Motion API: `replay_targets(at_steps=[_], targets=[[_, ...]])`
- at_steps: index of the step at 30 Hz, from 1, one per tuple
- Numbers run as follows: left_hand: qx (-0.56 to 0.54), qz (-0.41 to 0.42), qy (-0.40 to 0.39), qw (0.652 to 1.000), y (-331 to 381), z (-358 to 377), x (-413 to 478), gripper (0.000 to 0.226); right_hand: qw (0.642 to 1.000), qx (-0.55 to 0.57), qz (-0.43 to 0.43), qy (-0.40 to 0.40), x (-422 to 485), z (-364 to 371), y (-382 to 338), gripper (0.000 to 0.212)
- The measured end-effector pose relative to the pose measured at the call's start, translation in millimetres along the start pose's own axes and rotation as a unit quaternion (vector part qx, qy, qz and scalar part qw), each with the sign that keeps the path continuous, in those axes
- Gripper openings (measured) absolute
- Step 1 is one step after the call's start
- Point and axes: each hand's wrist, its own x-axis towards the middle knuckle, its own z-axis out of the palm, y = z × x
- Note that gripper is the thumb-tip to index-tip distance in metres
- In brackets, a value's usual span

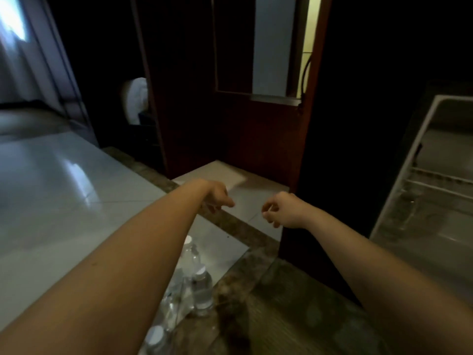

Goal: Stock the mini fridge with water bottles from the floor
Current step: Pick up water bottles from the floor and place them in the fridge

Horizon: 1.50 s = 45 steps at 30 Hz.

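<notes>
Several clear water bottles with white caps stand in a group on the floor under my left forearm, which hides part of them. The mini fridge stands open at the right edge, its white interior and wire shelves showing with no bottles visible inside. My left hand and my right hand are both stretched forward above the floor, fingers loosely curled and hanging down, holding nothing. Both hands are well beyond the bottles and left of the fridge.
A dark wooden door with a glass panel stands ahead. Glossy white floor tiles spread to the left, bordered by a brown marbled strip. A dark cabinet side rises between my right hand and the fridge.
</notes>
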Motion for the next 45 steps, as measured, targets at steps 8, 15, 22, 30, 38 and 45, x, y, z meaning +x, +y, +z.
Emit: replay_targets(at_steps=[8, 15, 22, 30, 38, 45], targets=[[-0.003, -0.073, -0.095, 0.993, -78, 48, 3, 0.053, 0.994, -0.053, -0.029, -0.089, 33, 92, -19, 0.027], [-0.008, -0.107, -0.165, 0.98, -123, 98, 8, 0.061, 0.981, -0.12, -0.041, -0.145, 39, 158, -11, 0.048], [0.038, -0.08, -0.136, 0.987, -155, 135, 14, 0.078, 0.979, -0.124, -0.095, -0.13, 50, 187, -24, 0.06], [-0.014, -0.043, -0.138, 0.989, -161, 159, 33, 0.084, 0.972, -0.174, -0.115, -0.108, 61, 210, -25, 0.04], [-0.047, -0.015, -0.162, 0.986, -148, 166, 45, 0.095, 0.976, -0.174, -0.072, -0.109, 60, 203, -13, 0.024], [-0.02, 0.04, -0.168, 0.985, -115, 177, 49, 0.082, 0.982, -0.132, -0.018, -0.136, 29, 166, 12, 0.02]])
